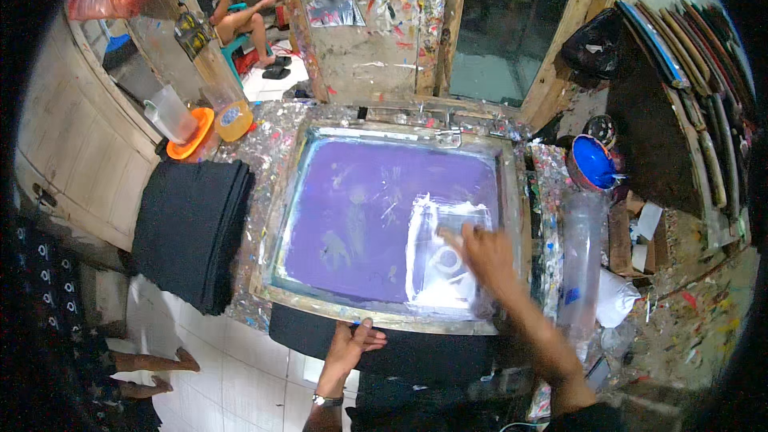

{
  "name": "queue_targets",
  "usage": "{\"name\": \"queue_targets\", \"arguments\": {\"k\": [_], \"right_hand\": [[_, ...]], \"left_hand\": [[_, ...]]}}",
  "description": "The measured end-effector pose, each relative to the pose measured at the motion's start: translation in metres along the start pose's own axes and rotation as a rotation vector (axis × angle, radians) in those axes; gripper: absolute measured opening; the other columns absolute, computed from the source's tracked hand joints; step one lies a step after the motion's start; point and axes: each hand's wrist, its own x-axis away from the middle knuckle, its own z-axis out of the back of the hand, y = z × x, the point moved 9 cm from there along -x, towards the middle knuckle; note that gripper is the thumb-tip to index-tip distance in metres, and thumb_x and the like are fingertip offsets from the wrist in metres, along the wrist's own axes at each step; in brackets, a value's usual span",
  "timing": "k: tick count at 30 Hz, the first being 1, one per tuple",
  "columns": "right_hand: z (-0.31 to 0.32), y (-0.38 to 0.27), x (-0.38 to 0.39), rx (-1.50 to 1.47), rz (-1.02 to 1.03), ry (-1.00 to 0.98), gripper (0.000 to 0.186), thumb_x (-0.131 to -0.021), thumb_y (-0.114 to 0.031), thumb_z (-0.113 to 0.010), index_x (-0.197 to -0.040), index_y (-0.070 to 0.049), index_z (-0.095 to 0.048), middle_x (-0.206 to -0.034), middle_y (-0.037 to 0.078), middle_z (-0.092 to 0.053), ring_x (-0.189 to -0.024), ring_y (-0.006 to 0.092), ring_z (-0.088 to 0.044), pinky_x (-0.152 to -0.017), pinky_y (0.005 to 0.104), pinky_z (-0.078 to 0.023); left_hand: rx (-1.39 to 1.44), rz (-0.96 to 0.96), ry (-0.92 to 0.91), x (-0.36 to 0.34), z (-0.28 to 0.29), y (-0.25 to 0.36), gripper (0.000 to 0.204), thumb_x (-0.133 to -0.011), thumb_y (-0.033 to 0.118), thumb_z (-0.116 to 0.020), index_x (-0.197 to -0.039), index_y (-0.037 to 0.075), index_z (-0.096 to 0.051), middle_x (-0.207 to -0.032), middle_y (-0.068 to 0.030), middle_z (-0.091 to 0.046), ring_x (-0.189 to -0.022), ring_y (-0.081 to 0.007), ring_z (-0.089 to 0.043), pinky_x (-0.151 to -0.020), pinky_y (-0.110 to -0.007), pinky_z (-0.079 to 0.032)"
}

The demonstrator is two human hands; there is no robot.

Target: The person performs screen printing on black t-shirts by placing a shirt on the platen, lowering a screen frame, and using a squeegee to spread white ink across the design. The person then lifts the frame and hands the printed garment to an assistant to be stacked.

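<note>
A screen printing frame (264, 272) with a purple mesh lies on the worktable, over black cloth (304, 336) that sticks out at its front. White ink (424, 272) borders and partly covers a lighter patterned patch at the mesh's right side. My left hand (348, 348) grips the frame's front rim, thumb at the top edge and fingers below it. Over the white patch, my right hand (488, 260) is closed round what looks like a small squeegee (450, 238); motion blurs it, and the hand hides part of it.
Left of the frame is a stack of black cloth (188, 232), with an orange container (192, 136) behind it. A tub of blue ink (590, 162) and a clear plastic roll (580, 264) stand right. One person sits beyond the doorway; another's legs (152, 364) show at lower left.
</note>
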Motion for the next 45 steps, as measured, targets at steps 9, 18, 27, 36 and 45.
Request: {"name": "queue_targets", "arguments": {"k": [9, 18, 27, 36, 45], "right_hand": [[0.012, -0.025, 0.023, -0.38, 0.016, -0.387, 0.039, -0.087, -0.046, -0.057, -0.1, -0.009, -0.06, -0.067, 0.013, -0.063, -0.059, 0.0315, -0.065, -0.056, 0.0448, -0.05], [-0.024, 0.011, -0.036, -0.234, 0.077, -0.127, 0.032, -0.084, -0.04, -0.06, -0.095, -0.01, -0.058, -0.073, 0.011, -0.064, -0.069, 0.0291, -0.066, -0.068, 0.0454, -0.052], [0.051, -0.052, 0.078, -0.364, 0.11, -0.181, 0.022, -0.075, -0.02, -0.062, -0.094, -0.01, -0.055, -0.081, 0.008, -0.057, -0.07, 0.0243, -0.064, -0.058, 0.0369, -0.051], [0.1, -0.041, 0.077, -0.321, -0.09, 0.027, 0.041, -0.077, -0.044, -0.07, -0.091, -0.008, -0.058, -0.084, 0.009, -0.058, -0.084, 0.025, -0.061, -0.098, 0.0616, -0.031], [0.231, 0.017, -0.019, -0.199, -0.11, 0.512, 0.05, -0.069, -0.052, -0.076, -0.073, -0.008, -0.053, -0.069, 0.007, -0.049, -0.07, 0.0261, -0.053, -0.067, 0.0424, -0.039]], "left_hand": [[-0.015, 0.025, 0.05, 0.004, -0.004, 0.011, 0.053, -0.099, 0.034, -0.05, -0.128, -0.006, -0.031, -0.097, -0.0229, -0.065, -0.086, -0.0289, -0.068, -0.078, -0.039, -0.057], [-0.066, 0.013, -0.004, 0.001, -0.005, 0.015, 0.057, -0.098, 0.034, -0.052, -0.121, -0.014, -0.034, -0.092, -0.0285, -0.063, -0.086, -0.0338, -0.068, -0.076, -0.041, -0.059], [0.033, 0.098, 0.063, 0.001, -0.001, 0.003, 0.048, -0.096, 0.029, -0.056, -0.111, -0.013, -0.039, -0.095, -0.0272, -0.064, -0.087, -0.0339, -0.068, -0.081, -0.041, -0.057], [0.145, -0.111, 0.008, 0.002, -0.002, 0.028, 0.04, -0.094, 0.026, -0.059, -0.103, -0.012, -0.049, -0.088, -0.0235, -0.065, -0.077, -0.0263, -0.068, -0.07, -0.035, -0.057], [-0.158, -0.712, -0.18, 0.064, -0.033, 0.198, 0.04, -0.092, 0.013, -0.06, -0.119, 0.0, -0.033, -0.094, -0.0198, -0.065, -0.082, -0.0253, -0.067, -0.073, -0.036, -0.056]]}}
